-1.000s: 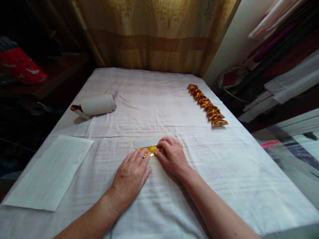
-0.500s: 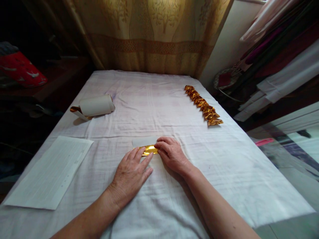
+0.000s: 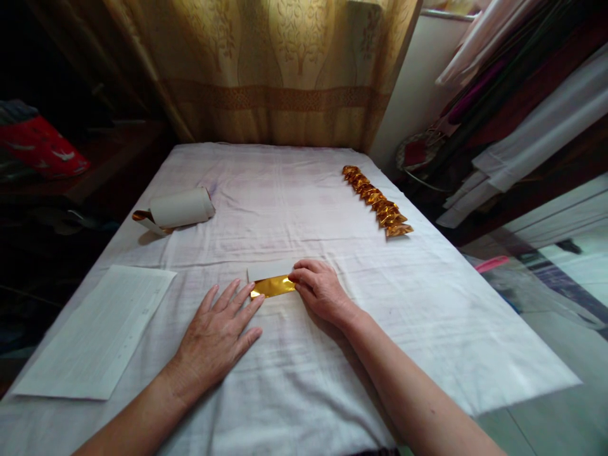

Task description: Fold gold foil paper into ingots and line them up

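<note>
A small sheet of gold foil paper (image 3: 273, 287) lies on the cloth in front of me, with a shiny gold band along its near side and a pale strip behind. My left hand (image 3: 216, 329) rests flat with its fingers spread, the fingertips touching the gold band's left end. At the other end, my right hand (image 3: 323, 291) has its fingers pressed together on the paper's edge. Its fingers hide that corner.
A roll of white-backed gold paper (image 3: 180, 209) sits at the back left, and a printed sheet (image 3: 97, 332) lies nearer. Along the right runs a row of folded gold pieces (image 3: 377, 201). White cloth (image 3: 266, 196) covers the table, and a curtain (image 3: 285, 76) hangs behind it.
My left hand has slid left along the gold band and its fingers have spread, uncovering more of the foil. The right hand stays at the paper's right end.
</note>
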